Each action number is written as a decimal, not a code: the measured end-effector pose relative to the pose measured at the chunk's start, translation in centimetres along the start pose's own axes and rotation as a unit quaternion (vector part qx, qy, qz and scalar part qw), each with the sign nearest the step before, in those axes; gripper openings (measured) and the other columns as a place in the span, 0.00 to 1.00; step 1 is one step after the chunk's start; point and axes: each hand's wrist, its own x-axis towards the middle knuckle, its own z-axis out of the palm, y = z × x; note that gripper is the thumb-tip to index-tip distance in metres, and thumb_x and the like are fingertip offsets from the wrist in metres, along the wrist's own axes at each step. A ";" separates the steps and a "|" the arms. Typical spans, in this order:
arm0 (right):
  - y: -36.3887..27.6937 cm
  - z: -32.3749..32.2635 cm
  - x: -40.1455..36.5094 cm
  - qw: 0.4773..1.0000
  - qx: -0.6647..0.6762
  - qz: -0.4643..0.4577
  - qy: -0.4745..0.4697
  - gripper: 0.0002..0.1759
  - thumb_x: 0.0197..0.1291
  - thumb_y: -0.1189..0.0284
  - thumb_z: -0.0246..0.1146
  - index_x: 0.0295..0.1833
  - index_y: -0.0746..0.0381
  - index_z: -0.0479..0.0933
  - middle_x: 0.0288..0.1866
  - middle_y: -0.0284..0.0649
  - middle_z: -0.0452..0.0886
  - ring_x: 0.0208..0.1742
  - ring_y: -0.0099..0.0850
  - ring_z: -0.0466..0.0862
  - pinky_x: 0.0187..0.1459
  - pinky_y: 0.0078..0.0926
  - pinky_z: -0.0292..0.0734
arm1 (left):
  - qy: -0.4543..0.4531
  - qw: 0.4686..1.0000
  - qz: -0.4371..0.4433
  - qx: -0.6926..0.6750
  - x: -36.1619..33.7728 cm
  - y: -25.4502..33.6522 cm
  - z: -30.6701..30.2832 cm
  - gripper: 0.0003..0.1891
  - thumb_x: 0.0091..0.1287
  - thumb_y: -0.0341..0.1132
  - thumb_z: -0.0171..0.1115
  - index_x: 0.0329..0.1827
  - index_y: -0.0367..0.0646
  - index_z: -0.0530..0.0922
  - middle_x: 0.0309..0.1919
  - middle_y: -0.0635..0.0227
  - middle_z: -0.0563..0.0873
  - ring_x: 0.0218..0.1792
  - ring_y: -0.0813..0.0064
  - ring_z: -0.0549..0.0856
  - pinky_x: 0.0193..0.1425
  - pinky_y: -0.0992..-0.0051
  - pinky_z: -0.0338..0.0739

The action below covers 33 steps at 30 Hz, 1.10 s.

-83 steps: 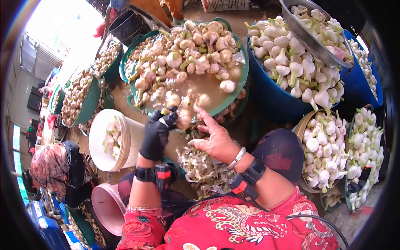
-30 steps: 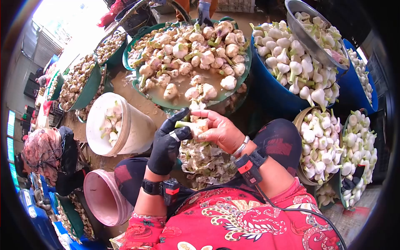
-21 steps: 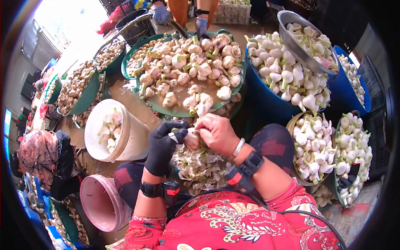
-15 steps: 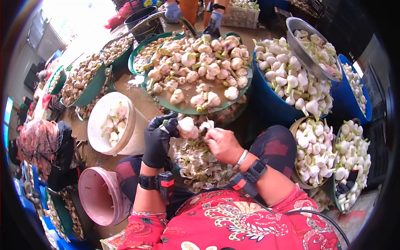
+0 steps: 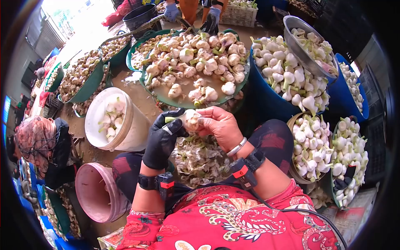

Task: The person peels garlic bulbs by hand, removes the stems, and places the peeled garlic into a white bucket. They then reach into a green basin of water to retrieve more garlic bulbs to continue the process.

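My left hand (image 5: 160,139), in a black glove, is closed round a garlic bulb (image 5: 191,121) whose green stem points left out of the glove. From the other side, the bare thumb and fingers of my right hand (image 5: 225,131) pinch the bulb's skin. The bulb's lower side is partly hidden by my fingers. Below both hands, between my knees, lies a heap of papery garlic peels (image 5: 199,160). Just beyond them, a wide green tub (image 5: 183,106) carries many unpeeled bulbs with soil on them.
A white bucket (image 5: 135,131) with peeled garlic and a pink bucket (image 5: 112,200) stand at my left. To my right are a blue barrel (image 5: 266,89) of clean garlic and a metal bowl (image 5: 293,48). A co-worker's gloved hands (image 5: 211,21) are across the tub.
My right hand has moved up and left onto the bulb, from slightly apart on its right. The bulb has turned, so its green stem now shows at the left. My view has shifted slightly.
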 end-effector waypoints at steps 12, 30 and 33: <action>2.2 -0.4 -1.6 0.876 -0.441 -0.064 -0.186 0.03 0.49 0.78 0.58 0.32 0.64 0.76 0.29 0.45 0.78 0.31 0.37 0.80 0.37 0.31 0.76 | 0.068 0.994 0.053 0.059 0.9 0.0 -1.8 0.12 0.68 0.34 0.58 0.47 0.34 0.79 0.41 0.61 0.85 0.40 0.71 0.85 0.46 0.73 0.80; -2.1 0.3 0.2 0.870 -0.446 -0.205 -0.048 0.09 0.44 0.83 0.65 0.33 0.62 0.80 0.29 0.36 0.75 0.32 0.26 0.77 0.37 0.22 0.74 | -0.023 0.888 0.210 0.408 -0.4 1.6 1.2 0.10 0.58 0.25 0.67 0.44 0.40 0.83 0.36 0.67 0.85 0.39 0.74 0.82 0.47 0.75 0.76; -2.2 -0.6 0.5 0.853 -0.482 -0.176 -0.092 0.05 0.46 0.81 0.62 0.31 0.63 0.76 0.29 0.41 0.75 0.31 0.34 0.77 0.37 0.28 0.74 | -0.029 0.857 0.206 0.472 0.0 1.1 1.5 0.09 0.59 0.27 0.67 0.43 0.40 0.83 0.36 0.67 0.85 0.38 0.74 0.83 0.45 0.74 0.76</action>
